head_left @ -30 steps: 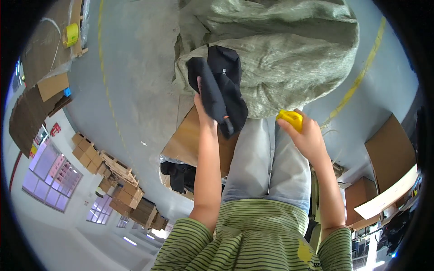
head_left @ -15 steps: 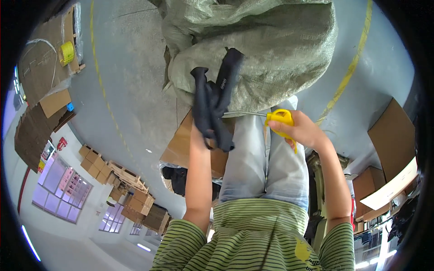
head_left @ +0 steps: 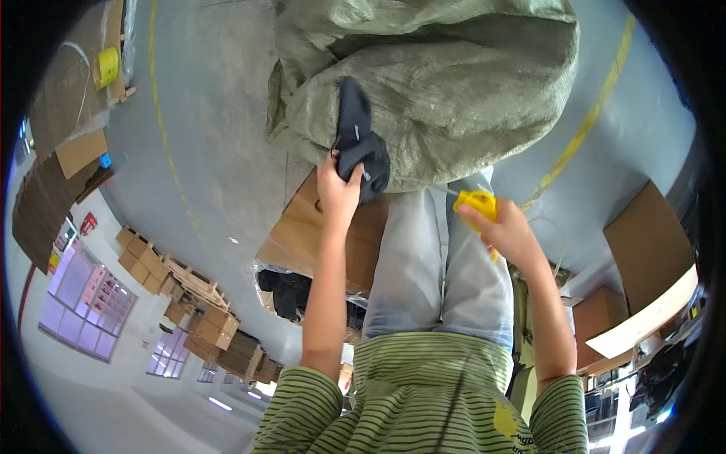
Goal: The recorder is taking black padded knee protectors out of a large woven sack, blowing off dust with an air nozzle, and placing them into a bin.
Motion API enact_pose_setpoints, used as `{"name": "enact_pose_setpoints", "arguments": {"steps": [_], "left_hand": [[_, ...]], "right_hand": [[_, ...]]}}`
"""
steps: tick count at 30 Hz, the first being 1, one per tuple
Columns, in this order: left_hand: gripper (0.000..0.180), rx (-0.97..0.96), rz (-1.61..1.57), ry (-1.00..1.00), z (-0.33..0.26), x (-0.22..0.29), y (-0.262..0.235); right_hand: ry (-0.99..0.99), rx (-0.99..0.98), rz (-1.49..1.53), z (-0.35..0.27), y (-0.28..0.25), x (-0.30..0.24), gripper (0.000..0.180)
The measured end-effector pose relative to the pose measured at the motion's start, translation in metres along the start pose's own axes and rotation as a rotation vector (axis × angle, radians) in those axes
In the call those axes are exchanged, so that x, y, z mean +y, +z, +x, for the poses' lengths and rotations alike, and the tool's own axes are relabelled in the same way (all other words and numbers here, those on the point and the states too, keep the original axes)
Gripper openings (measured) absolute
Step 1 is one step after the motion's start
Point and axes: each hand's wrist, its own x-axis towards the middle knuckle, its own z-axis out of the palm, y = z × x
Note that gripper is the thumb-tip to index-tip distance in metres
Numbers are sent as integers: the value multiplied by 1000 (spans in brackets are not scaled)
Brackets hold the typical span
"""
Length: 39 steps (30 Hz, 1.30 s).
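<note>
Dark garment [head_left: 361, 147] held in left grip [head_left: 338, 189], above sack [head_left: 454, 83].

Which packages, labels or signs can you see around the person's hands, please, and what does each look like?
Woven sack: large, grey-green, bulging, on the floor ahead of the left hand, which holds dark socks.
Cardboard sheet: flat, brown, below the left hand.
Stacked cartons: brown boxes, lower left.
Cardboard boxes: brown, far right.
Wall sign: small, red, far left.
The right hand holds a yellow tool.
</note>
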Motion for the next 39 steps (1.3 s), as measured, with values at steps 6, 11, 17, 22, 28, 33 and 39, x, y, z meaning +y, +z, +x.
{"name": "enact_pose_setpoints", "arguments": {"steps": [6, 11, 17, 22, 28, 33, 39], "left_hand": [[36, 9, 28, -348, -65, 0, -117], [36, 303, 53, -635, -173, -62, -220], [82, -248, 594, -1085, -276, -164, -226], [39, 264, 418, -296, -143, -100, -153], [64, -15, 71, 340, 83, -7, 1], [89, -273, 443, 10, 164, -34, 58], [39, -1120, -173, -147, 30, 16, 117]], "right_hand": [[-10, -119, 157, 32, -5, 32, 52], [-76, -316, 196, 30, -7, 6, 48], [-87, -327, 144, 49, 13, -6, 52], [21, -319, 240, 71, 0, 10, 58], [-103, -232, 213, 66, -32, -41, 63], [-418, 50, 388, 67, -51, -123, 46], [-381, -115, 104, 99, -28, -184, 39]]}}
